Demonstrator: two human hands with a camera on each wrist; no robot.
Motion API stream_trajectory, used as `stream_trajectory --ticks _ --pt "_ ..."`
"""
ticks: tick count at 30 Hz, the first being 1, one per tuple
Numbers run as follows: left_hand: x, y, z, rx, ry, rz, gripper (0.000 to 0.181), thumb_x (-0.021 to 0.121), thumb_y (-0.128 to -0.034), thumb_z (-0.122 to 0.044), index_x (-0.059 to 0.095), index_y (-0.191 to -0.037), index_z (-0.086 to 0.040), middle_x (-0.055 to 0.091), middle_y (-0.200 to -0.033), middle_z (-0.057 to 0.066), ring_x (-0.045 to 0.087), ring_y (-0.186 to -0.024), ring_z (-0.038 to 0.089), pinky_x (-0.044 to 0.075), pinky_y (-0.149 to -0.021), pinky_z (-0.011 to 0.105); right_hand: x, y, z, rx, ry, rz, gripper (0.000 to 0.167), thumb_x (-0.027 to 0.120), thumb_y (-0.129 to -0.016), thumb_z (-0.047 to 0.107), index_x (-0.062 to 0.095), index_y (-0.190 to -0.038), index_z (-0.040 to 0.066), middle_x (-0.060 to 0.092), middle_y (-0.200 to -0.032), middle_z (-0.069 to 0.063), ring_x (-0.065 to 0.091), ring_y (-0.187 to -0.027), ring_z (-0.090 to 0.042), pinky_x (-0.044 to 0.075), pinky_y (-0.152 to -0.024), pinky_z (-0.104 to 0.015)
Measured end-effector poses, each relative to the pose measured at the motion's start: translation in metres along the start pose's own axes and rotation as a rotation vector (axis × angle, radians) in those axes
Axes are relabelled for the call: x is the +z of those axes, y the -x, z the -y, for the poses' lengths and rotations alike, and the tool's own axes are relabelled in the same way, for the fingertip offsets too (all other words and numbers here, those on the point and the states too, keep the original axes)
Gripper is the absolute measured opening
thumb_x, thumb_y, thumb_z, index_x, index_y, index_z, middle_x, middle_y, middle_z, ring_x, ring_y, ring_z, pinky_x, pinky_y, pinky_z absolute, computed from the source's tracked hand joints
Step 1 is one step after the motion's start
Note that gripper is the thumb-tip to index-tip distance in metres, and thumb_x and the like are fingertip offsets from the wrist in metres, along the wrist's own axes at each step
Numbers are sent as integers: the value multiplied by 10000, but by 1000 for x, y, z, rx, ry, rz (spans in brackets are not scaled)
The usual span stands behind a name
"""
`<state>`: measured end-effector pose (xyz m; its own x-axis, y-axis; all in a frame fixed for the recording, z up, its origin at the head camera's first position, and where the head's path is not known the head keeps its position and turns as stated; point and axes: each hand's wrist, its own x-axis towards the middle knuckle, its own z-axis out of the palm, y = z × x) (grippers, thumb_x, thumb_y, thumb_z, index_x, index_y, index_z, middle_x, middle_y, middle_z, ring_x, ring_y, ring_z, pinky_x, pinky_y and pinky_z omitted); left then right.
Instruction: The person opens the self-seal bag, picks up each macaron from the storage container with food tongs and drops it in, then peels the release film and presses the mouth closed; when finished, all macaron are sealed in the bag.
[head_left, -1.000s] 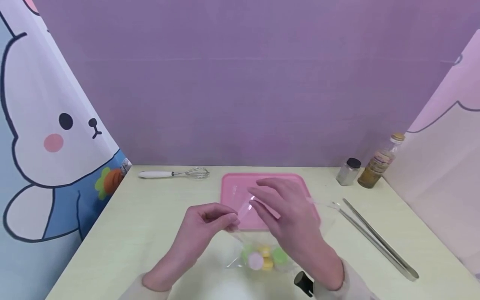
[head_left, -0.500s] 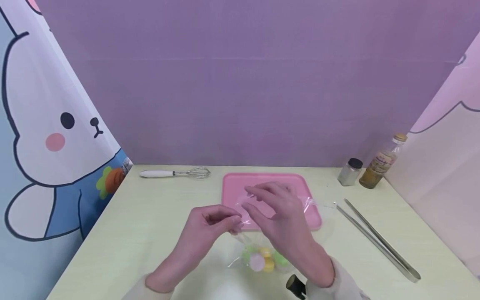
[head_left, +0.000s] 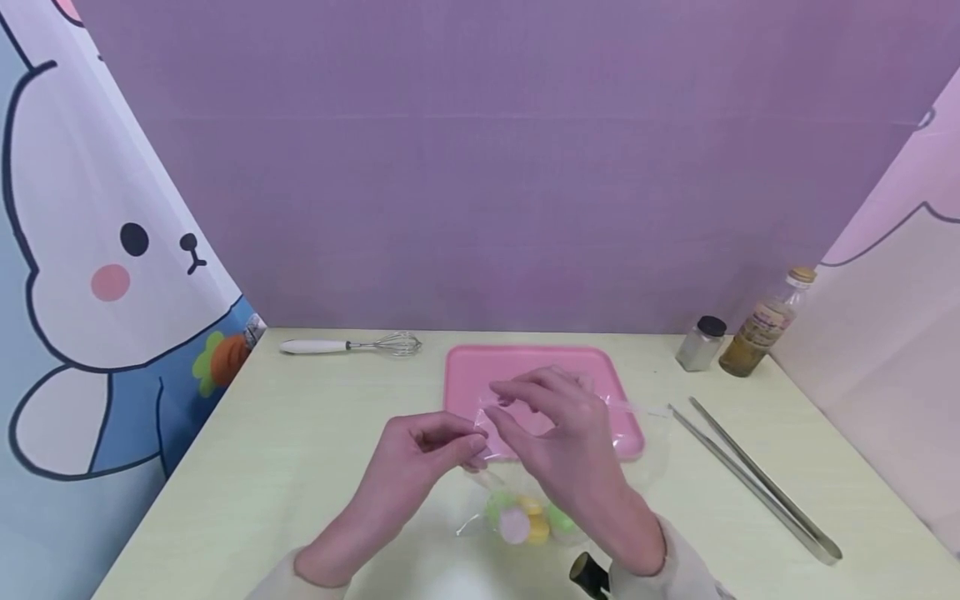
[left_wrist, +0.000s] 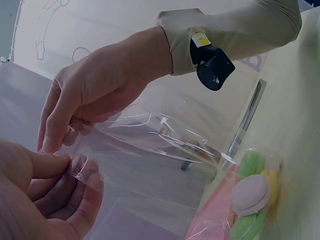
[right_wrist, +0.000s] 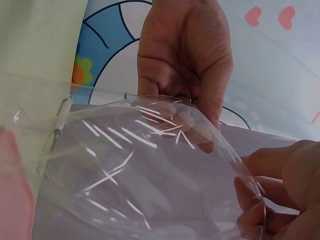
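Observation:
A clear plastic bag [right_wrist: 115, 165] stretches between both hands, its mouth spread wide in the right wrist view. My left hand [head_left: 420, 467] pinches the bag's rim between thumb and fingers. Opposite it, my right hand [head_left: 573, 454] has its fingers bent around the other side of the rim. Several macarons lie together in the bag's lower end, near the tabletop: a pale pink macaron [left_wrist: 250, 194], a green macaron [left_wrist: 251, 162] and yellow ones [head_left: 537, 528]. My right forearm partly hides the macarons in the head view.
Behind the hands lies a pink tray [head_left: 468, 367]. A whisk [head_left: 348, 346] rests at the back left. Metal tongs [head_left: 757, 483] lie on the right, with a black-capped jar [head_left: 701, 343] and a corked bottle [head_left: 765, 325] behind them.
My right hand has shifted slightly left, nearer to my left hand, and its fingers have drawn closer together. The bag's upper part has spread out, while the macarons stay nearly in place.

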<state>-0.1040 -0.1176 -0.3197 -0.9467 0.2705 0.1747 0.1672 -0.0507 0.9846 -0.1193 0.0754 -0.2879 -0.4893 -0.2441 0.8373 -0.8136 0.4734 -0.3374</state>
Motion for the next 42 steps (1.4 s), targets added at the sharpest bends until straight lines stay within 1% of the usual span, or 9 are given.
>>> stream_trajectory --ticks 5,10,13,18,21,26,29,34,42 --pt "1 1 -1 -6 9 -3 181 754 -924 -138 757 -1001 25 736 -868 166 711 -781 221 596 -819 398 -1 0 -1 11 6 -6 249 871 -745 0 793 -971 67 737 -873 41 670 -788 -108 471 -723 -231" --pt "1 1 -2 -14 46 -12 164 766 -908 -112 765 -992 29 725 -845 178 706 -765 218 601 -810 420 -2 0 -2 12 -9 -14 234 861 -748 -18 797 -958 64 744 -878 39 673 -778 -111 479 -718 -188" --pt "1 1 -1 -11 60 -10 181 770 -905 -111 760 -991 49 720 -834 189 708 -758 216 601 -810 433 -2 0 -3 12 -8 -14 217 857 -749 -23 799 -943 54 744 -872 31 671 -779 -113 491 -733 -179" --pt "1 1 -1 -35 64 -14 186 786 -894 -136 769 -981 27 727 -828 171 714 -758 241 596 -825 439 -1 1 -3 -11 19 -8 173 854 -749 -17 801 -897 55 744 -859 30 659 -764 -111 476 -730 -194" --pt "1 1 -1 -37 65 -13 177 788 -892 -134 772 -979 20 729 -824 163 714 -756 245 594 -829 437 -1 1 -5 -27 29 -1 153 844 -757 -17 799 -882 59 745 -856 27 653 -753 -116 471 -721 -204" --pt "2 1 0 -27 69 -10 161 786 -893 -127 775 -968 15 727 -817 157 709 -754 236 596 -823 442 -1 2 -7 -37 35 13 123 819 -780 -17 790 -874 57 743 -851 21 658 -746 -116 484 -738 -235" --pt "2 1 0 -24 69 -12 158 789 -892 -131 775 -959 11 726 -811 150 707 -749 233 595 -822 443 -1 4 -7 -24 25 14 97 800 -804 3 787 -879 62 742 -846 25 653 -744 -110 467 -749 -251" --pt "2 1 1 6 43 -4 192 781 -899 -129 761 -977 45 730 -825 150 715 -749 232 595 -826 421 0 5 -6 -13 18 -9 96 796 -818 23 790 -902 69 744 -851 40 632 -737 -102 415 -730 -272" --pt "2 2 2 25 31 7 187 770 -904 -104 752 -980 66 724 -812 160 708 -745 211 598 -817 402 4 6 -4 -12 -12 -54 122 801 -798 -1 785 -893 73 736 -820 39 635 -723 -106 415 -729 -256"
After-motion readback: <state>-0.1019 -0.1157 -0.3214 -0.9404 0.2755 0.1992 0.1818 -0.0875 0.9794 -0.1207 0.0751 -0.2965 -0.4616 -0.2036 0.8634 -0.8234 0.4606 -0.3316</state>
